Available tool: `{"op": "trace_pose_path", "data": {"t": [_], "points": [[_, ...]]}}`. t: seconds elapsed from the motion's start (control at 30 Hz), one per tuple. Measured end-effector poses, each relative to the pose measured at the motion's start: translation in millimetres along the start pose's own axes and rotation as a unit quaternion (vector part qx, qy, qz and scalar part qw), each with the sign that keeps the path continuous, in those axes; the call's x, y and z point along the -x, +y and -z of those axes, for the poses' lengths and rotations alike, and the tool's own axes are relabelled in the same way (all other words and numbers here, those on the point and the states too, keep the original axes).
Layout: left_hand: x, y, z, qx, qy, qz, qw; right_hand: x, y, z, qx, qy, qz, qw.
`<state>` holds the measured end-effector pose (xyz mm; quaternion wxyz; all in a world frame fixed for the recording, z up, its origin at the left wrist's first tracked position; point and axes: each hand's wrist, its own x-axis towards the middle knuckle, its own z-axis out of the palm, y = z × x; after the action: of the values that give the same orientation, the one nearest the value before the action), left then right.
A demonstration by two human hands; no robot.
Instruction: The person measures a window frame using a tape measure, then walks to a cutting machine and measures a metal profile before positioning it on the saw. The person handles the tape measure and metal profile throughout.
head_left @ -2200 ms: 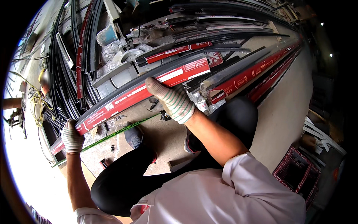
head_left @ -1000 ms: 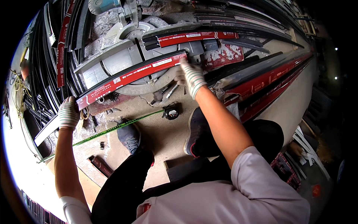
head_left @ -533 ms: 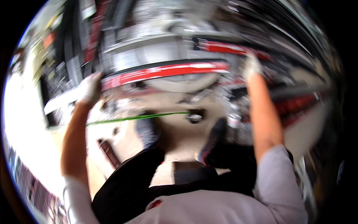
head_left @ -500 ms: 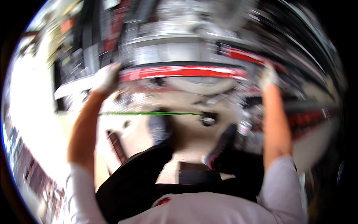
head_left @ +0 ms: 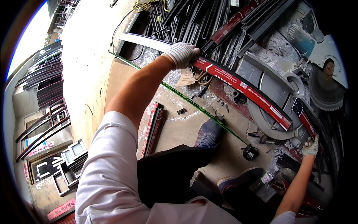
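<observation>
My left hand (head_left: 182, 55), in a white striped work glove, is closed round a long metal profile (head_left: 242, 86) covered partly in red printed film. Its bare pale end juts out to the left, and its other end lies over the round base of a miter saw (head_left: 261, 115). At the right, my gloved right hand (head_left: 310, 146) is closed on the near end of a shorter red-filmed profile (head_left: 306, 121). The circular saw blade (head_left: 327, 89) stands just beyond that piece. Part of the right fingers is hidden.
A green tape measure (head_left: 250, 152) lies on the floor by my feet, its tape drawn out leftward. Nearby are a short red-filmed offcut (head_left: 152, 128) and a plastic bottle (head_left: 267, 177). Dark profiles (head_left: 201, 18) pile up at the back; frames (head_left: 50, 80) stand far left.
The view has swung round and sharpened, so the scene sits tilted. Both hands keep hold of their profiles; the right one now shows lower and farther right.
</observation>
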<state>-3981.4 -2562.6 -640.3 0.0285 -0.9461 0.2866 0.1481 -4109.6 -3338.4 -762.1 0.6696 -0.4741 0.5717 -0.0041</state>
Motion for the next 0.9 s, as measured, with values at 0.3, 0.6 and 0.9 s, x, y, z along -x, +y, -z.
{"op": "trace_pose_path", "data": {"t": [0.3,0.6,0.9], "points": [[14,-33,-8,-0.016,0.003,0.014,1.000,-2,15,20,-0.070,-0.007,0.071,0.995],[19,-32,-25,0.043,0.079,0.016,0.996,21,5,57,-0.124,0.069,-0.015,0.990],[17,-37,-38,0.008,0.106,0.031,0.994,32,36,79,-0.157,0.103,-0.057,0.981]]}}
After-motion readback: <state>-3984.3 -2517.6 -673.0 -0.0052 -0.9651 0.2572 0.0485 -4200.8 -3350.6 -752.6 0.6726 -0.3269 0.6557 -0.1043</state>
